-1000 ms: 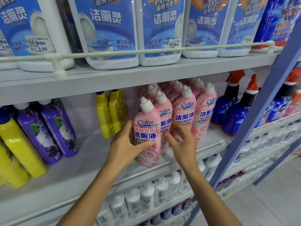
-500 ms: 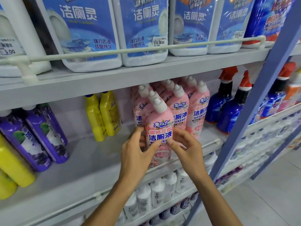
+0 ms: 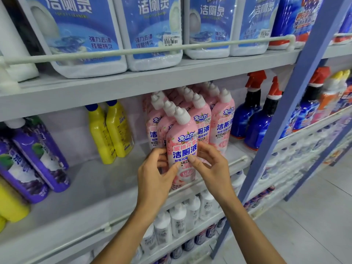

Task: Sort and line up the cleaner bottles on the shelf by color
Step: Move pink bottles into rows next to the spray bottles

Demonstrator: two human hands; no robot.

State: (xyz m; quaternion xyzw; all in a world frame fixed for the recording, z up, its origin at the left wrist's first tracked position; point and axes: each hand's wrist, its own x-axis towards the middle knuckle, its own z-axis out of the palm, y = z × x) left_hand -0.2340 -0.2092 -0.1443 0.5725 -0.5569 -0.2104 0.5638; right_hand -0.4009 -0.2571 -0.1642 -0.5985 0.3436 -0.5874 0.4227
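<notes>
The middle shelf (image 3: 80, 189) looks partly sorted. Its biggest group, the pink bottles (image 3: 222, 126), stands packed in rows toward the right, each touching the next. To their right are the blue spray bottles (image 3: 254, 122) with red triggers. Left of the pink block is a wide bare stretch of shelf, with two yellow bottles (image 3: 111, 134) at the back. Further left, the purple bottles (image 3: 40, 159) lean together, and another yellow bottle (image 3: 11, 202) sits at the far left edge, well apart from the other two. So I judge the pink as nearly done, while the yellow is split in two and the left half needs lining up.

On the shelf above, large white jugs (image 3: 152, 35) with blue labels sit side by side behind a rail. The shelf below holds a row of small white bottles (image 3: 179, 220). Every bottle in view is capped and opaque, so how full they are cannot be told.

The front pink bottle (image 3: 182, 141) is roughly upright at the shelf's front edge, touching the pink block behind it. Whether its base rests on the shelf is unclear. The left hand (image 3: 154, 180) grips its left side, fingers curled behind and thumb on the label. The right hand (image 3: 213, 168) pinches its right side between thumb and fingers.
</notes>
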